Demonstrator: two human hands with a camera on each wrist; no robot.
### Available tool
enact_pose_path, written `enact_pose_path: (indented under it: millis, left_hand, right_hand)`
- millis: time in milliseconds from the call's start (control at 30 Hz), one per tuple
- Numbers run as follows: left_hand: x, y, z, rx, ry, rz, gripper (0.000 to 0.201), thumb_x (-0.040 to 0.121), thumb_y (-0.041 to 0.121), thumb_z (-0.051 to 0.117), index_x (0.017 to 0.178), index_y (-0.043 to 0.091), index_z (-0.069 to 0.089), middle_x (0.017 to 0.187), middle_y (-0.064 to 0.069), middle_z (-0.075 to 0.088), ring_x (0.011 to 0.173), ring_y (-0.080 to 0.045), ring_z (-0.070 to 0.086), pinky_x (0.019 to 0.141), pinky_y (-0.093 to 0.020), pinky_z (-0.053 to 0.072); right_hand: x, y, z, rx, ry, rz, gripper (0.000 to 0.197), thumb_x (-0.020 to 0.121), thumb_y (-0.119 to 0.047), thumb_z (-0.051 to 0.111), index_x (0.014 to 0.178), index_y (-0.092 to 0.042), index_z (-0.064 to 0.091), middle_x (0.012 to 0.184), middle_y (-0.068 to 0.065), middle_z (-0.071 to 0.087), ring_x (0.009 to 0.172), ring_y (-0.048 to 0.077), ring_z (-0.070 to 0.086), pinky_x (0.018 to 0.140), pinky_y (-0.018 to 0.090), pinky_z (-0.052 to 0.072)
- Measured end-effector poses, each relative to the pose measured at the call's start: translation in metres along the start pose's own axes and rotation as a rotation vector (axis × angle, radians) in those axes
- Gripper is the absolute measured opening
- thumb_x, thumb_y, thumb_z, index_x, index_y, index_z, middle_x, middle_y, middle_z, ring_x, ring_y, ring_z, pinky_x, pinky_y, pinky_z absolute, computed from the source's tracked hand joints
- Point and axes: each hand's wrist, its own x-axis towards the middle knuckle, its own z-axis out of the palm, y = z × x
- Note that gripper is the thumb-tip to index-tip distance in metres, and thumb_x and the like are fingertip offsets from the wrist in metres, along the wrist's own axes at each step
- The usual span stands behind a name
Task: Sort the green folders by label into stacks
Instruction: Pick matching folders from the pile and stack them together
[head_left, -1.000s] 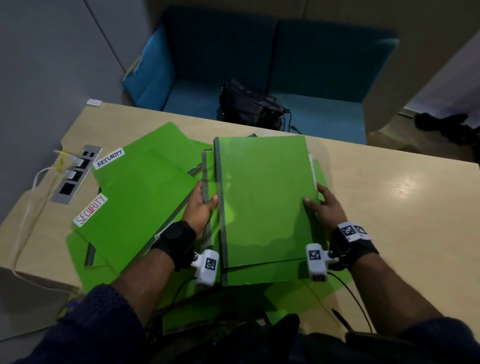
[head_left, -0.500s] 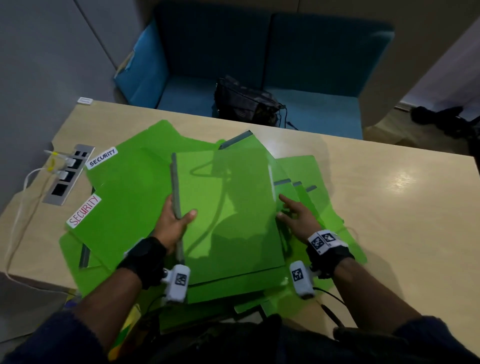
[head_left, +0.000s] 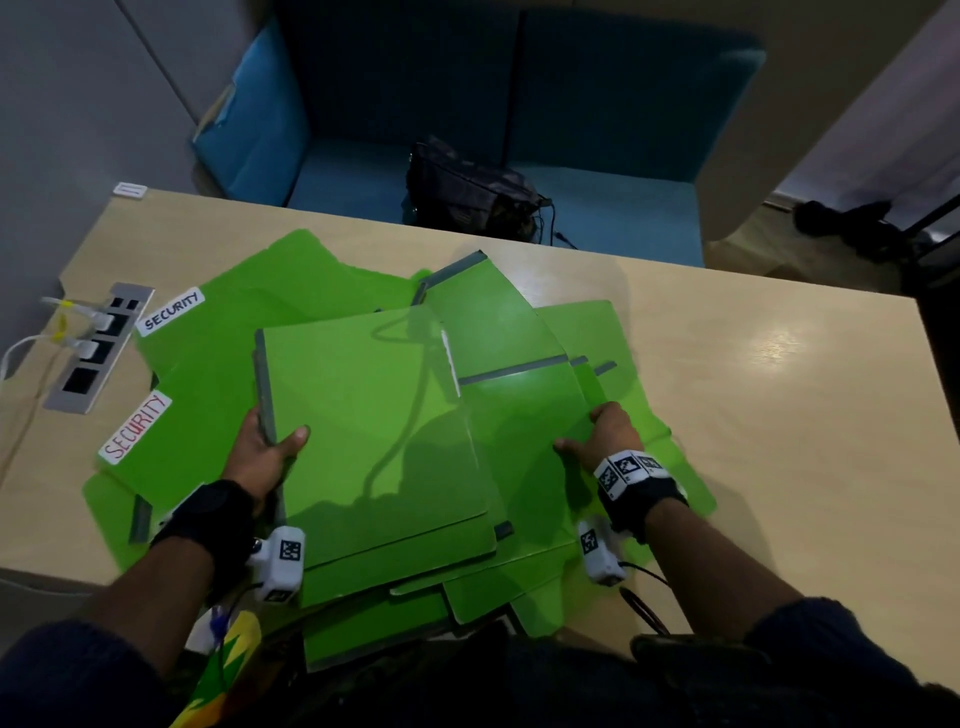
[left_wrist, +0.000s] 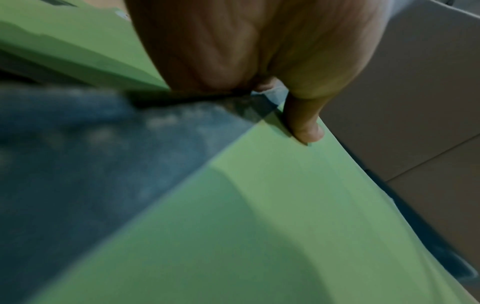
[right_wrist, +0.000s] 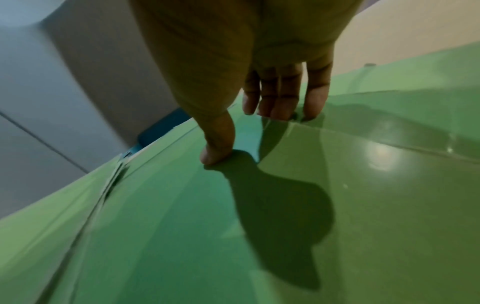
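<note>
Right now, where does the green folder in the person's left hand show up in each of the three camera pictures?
Head: the top folder sits mid-picture, its grey spine gripped by the left hand.
Left wrist: the top folder fills the lower right, thumb pressed on it.
Right wrist: green folders fill the lower half; which one it is, I cannot tell.
Shared landmark: the beige table, at the right wrist's upper right.
</note>
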Motion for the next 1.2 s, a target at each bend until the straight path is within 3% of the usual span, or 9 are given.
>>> enact_pose_path:
  millis: [167, 333, 567, 700, 867, 933, 1067, 1133, 1200]
  left_hand:
    - [0.005, 0.0, -0.001, -0.014, -0.019, -0.001, 0.06, 0.094, 0.01, 0.061, 0.146, 0.012, 0.031, 0.137, -0.011, 0.05, 0.114, -0.025, 0.047, 0.098, -0.04, 0.039]
    - [0.006, -0.002, -0.001, 0.014, -0.009, -0.025, 0.058, 0.095, 0.015, 0.061, 0.145, 0.012, 0.032, 0.138, -0.012, 0.05, 0.114, -0.026, 0.048, 0.101, -0.043, 0.039]
    - [0.005, -0.002, 0.0, 0.022, -0.01, -0.03, 0.061, 0.094, 0.015, 0.061, 0.147, 0.012, 0.03, 0.138, -0.012, 0.048, 0.124, -0.035, 0.047, 0.105, -0.049, 0.039]
    - [0.001, 0.0, -0.005, 0.004, 0.004, -0.025, 0.064, 0.092, 0.016, 0.064, 0.148, 0.018, 0.031, 0.143, -0.012, 0.048, 0.127, -0.035, 0.047, 0.106, -0.049, 0.039]
    - [0.002, 0.007, -0.009, -0.012, 0.017, 0.02, 0.063, 0.093, 0.013, 0.062, 0.148, 0.017, 0.032, 0.142, -0.011, 0.048, 0.128, -0.033, 0.046, 0.108, -0.047, 0.036]
    - [0.002, 0.011, -0.01, -0.013, 0.02, 0.027, 0.065, 0.093, 0.013, 0.063, 0.149, 0.016, 0.03, 0.147, -0.013, 0.045, 0.131, -0.034, 0.044, 0.109, -0.046, 0.035]
    - [-0.001, 0.028, 0.0, -0.038, -0.017, 0.043, 0.067, 0.093, 0.011, 0.062, 0.151, 0.018, 0.028, 0.149, -0.012, 0.043, 0.132, -0.032, 0.043, 0.109, -0.045, 0.034]
    - [-0.003, 0.041, 0.017, -0.033, -0.071, 0.096, 0.064, 0.093, 0.009, 0.062, 0.148, 0.019, 0.032, 0.143, -0.01, 0.047, 0.128, -0.029, 0.045, 0.106, -0.041, 0.036]
    - [-0.005, 0.057, 0.037, -0.014, -0.123, 0.176, 0.059, 0.092, 0.007, 0.063, 0.143, 0.022, 0.038, 0.134, -0.004, 0.051, 0.126, -0.028, 0.047, 0.103, -0.037, 0.037]
  right_hand:
    - [0.011, 0.011, -0.03, 0.116, -0.012, 0.033, 0.065, 0.083, -0.022, 0.079, 0.133, -0.015, 0.037, 0.129, 0.019, 0.055, 0.095, 0.035, 0.061, 0.076, 0.041, 0.053]
    - [0.019, 0.014, -0.038, -0.093, -0.01, 0.011, 0.076, 0.074, -0.04, 0.084, 0.133, -0.013, 0.043, 0.138, 0.02, 0.051, 0.119, 0.039, 0.055, 0.098, 0.049, 0.048]
    - [0.017, 0.019, -0.037, 0.113, 0.023, 0.044, 0.062, 0.094, -0.044, 0.06, 0.141, -0.006, 0.05, 0.139, 0.02, 0.057, 0.118, 0.039, 0.06, 0.097, 0.042, 0.05]
    - [0.013, 0.01, -0.08, 0.237, 0.191, -0.172, 0.03, 0.092, -0.032, 0.066, 0.112, -0.009, 0.069, 0.107, 0.02, 0.073, 0.092, 0.035, 0.07, 0.081, 0.042, 0.056]
    - [-0.013, 0.02, -0.17, 0.357, 0.171, -0.409, 0.007, 0.093, -0.021, 0.066, 0.089, -0.017, 0.07, 0.076, 0.004, 0.074, 0.06, 0.017, 0.064, 0.066, 0.033, 0.051]
    - [-0.023, 0.031, -0.2, 0.371, 0.156, -0.424, 0.01, 0.091, -0.028, 0.069, 0.088, -0.019, 0.071, 0.078, 0.001, 0.075, 0.059, 0.012, 0.066, 0.068, 0.032, 0.052]
    - [-0.028, 0.03, -0.224, 0.366, 0.107, -0.459, 0.074, 0.053, -0.076, 0.077, 0.104, -0.023, 0.073, 0.097, 0.008, 0.078, 0.086, 0.031, 0.072, 0.08, 0.047, 0.058]
    - [-0.029, 0.007, -0.213, 0.213, 0.094, -0.509, 0.046, 0.072, -0.063, 0.076, 0.099, -0.026, 0.073, 0.086, -0.005, 0.078, 0.078, 0.018, 0.073, 0.077, 0.039, 0.058]
    - [-0.026, -0.021, -0.195, 0.092, 0.082, -0.59, 0.006, 0.09, -0.026, 0.072, 0.092, -0.021, 0.071, 0.068, -0.012, 0.07, 0.059, -0.004, 0.063, 0.064, 0.022, 0.051]
